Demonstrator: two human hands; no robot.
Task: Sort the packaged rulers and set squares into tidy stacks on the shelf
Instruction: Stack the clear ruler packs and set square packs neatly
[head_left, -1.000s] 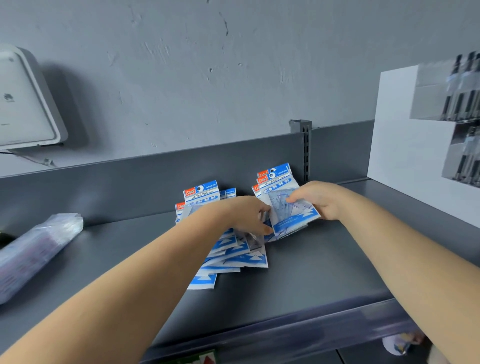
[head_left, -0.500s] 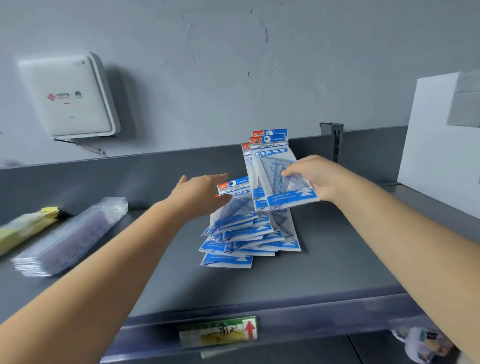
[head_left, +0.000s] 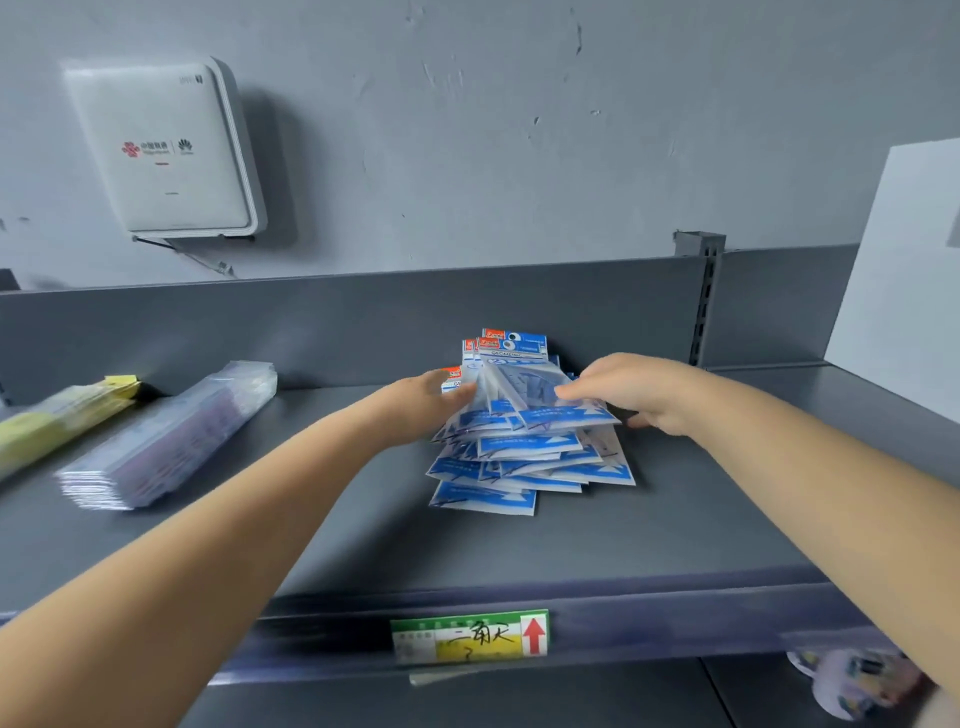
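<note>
Reaching in from both lower corners of the frame, two bare forearms meet at the middle of the grey shelf (head_left: 649, 530). Left hand (head_left: 415, 405) comes in from the lower left, palm down, fingers curled against the left edge of the raised packets, though whether it actually grips them I cannot tell. Right hand (head_left: 639, 389) arrives from the lower right, fingers pinched on a few set square packets (head_left: 519, 384), tilting them up towards the back panel of the shelf. Clear sleeves, blue printed bands, red and blue header cards showing at the top. Beneath them, the loose pile of set square packets (head_left: 519, 467) lies fanned out and uneven on the shelf, centre frame, corners jutting every way, one packet sliding out towards the front.

Over on the left, a blurred stack of clear ruler packs (head_left: 166, 436) lies diagonally, and just beyond it, at the far left edge, a yellow pack (head_left: 57, 421), also blurred. Front lip carries a green and yellow price label (head_left: 470, 636) with a red arrow. Upper left, a white wall box (head_left: 166, 150) is mounted on the grey wall; a white board (head_left: 904, 280) stands at the right edge.
</note>
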